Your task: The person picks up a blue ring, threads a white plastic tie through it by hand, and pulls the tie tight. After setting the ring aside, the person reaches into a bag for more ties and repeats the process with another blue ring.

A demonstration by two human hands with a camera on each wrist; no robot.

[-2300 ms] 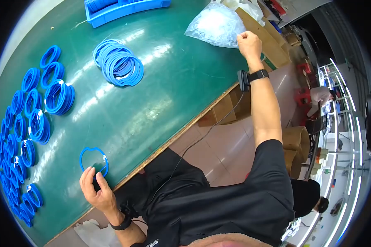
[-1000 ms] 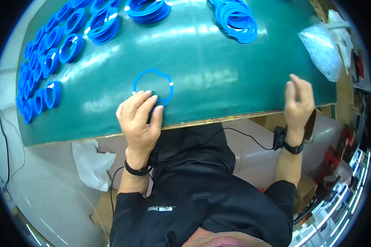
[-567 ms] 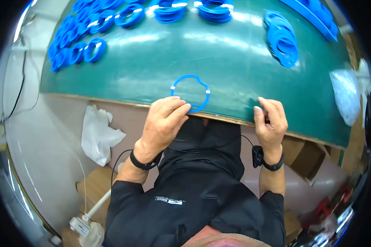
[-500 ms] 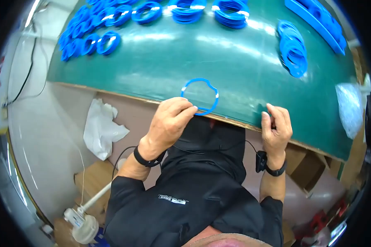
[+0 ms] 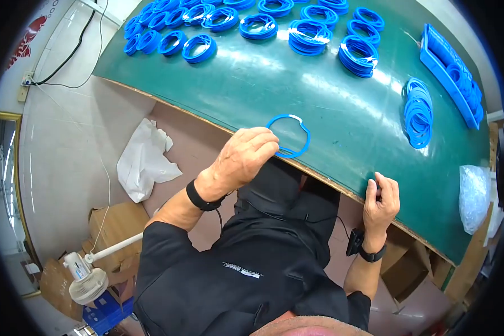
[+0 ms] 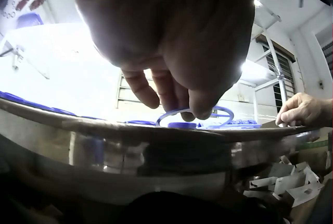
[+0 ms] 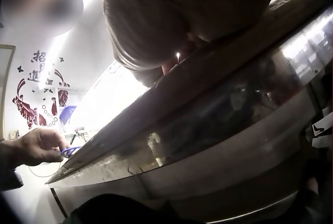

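Observation:
My left hand [image 5: 242, 155] pinches a thin blue ring [image 5: 308, 141] by its near left side, close over the green table's front edge. The ring has a notch in its outline and a white patch at the top; in the left wrist view the fingertips meet its band [image 6: 227, 110]. To the right, also by the table edge, is my right hand [image 5: 382, 203], thumb and fingers bent together. A small pale piece [image 6: 282, 125] shows at its fingertips in the left wrist view, too small to name. In the right wrist view the palm hides most of these fingers.
Many stacks of blue rings [image 5: 357, 56] line the far side and left of the table. A loose fanned pile of rings [image 5: 418, 120] lies right, before a blue tray [image 5: 445, 85] of more rings. A clear plastic bag [image 5: 474, 199] sits at the right end. Cardboard boxes stand below.
My right hand has come from the plastic bag back along the table edge toward the left hand. The left hand keeps the ring and has shifted to the front edge. The head view has turned.

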